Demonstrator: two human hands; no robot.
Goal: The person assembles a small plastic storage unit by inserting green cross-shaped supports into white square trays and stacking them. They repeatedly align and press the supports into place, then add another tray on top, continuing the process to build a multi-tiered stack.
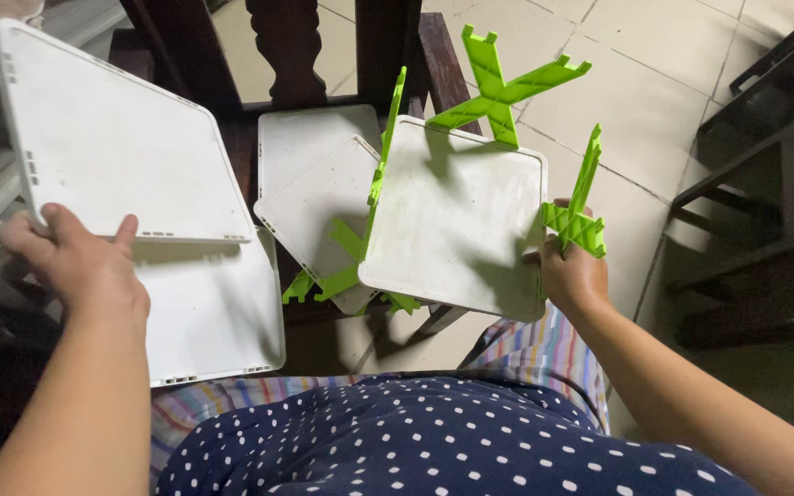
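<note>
At left of the frame, the left hand (80, 262) clamps a white square panel (121, 138). At right, the right hand (570, 274) grips a green connector (577, 213) on another white panel (457, 216).

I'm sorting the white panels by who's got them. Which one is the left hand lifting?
The large white panel at far left, tilted up with the left hand gripping its lower edge. The other white panels lie flat, or carry green cross-shaped connectors.

left hand (80, 262) lifting white panel (112, 138), right hand (570, 274) gripping green connector (576, 216)
</note>
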